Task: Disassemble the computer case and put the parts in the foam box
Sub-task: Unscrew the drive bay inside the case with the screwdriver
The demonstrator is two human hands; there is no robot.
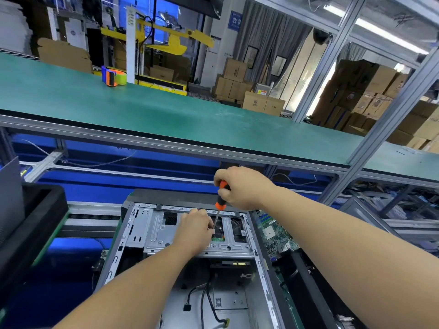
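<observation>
An open grey computer case (140,224) lies on its side below me, with loose black cables (204,298) on its floor. My right hand (242,188) grips the orange-and-black handle of a screwdriver (222,195), whose shaft points down into the metal drive bracket (156,233). On that bracket rests my left hand (194,231), its fingertips pinching the shaft near the tip. A small green board shows just under the fingers. A green motherboard (273,231) lies to the right of the case. The black foam box (40,210) stands at the left.
A long green bench top (166,115) runs across above the case, carrying a blue-and-orange tape dispenser (111,77). Aluminium frame posts (384,129) rise at the right. Cardboard boxes (261,103) are stacked in the background.
</observation>
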